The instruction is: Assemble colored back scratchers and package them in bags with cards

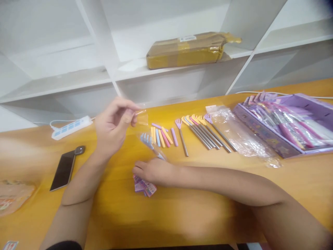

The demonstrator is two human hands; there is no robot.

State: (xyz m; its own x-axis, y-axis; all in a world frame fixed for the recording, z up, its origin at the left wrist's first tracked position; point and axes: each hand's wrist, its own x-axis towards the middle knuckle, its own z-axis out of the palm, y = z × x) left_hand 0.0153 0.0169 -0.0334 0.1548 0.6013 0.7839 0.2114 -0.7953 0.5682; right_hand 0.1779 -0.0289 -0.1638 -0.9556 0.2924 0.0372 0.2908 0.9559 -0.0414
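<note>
The bench (182,208) is yellow-orange, the tray (262,130) purple with small printed figures, the handle sleeves (162,136) pink, yellow, blue and lilac, the phone (63,170) black, the parcel (186,50) brown.

Bare tabletop (182,208) near edge; scratcher row (205,133), purple box (265,133) beyond.

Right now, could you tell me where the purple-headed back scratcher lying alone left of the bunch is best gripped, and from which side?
Probably the steel shaft of the purple-headed scratcher, from above, near its lower end. It lies flat on the table, apart from the grip sleeves and the bunch, so fingers fit either side.
</note>
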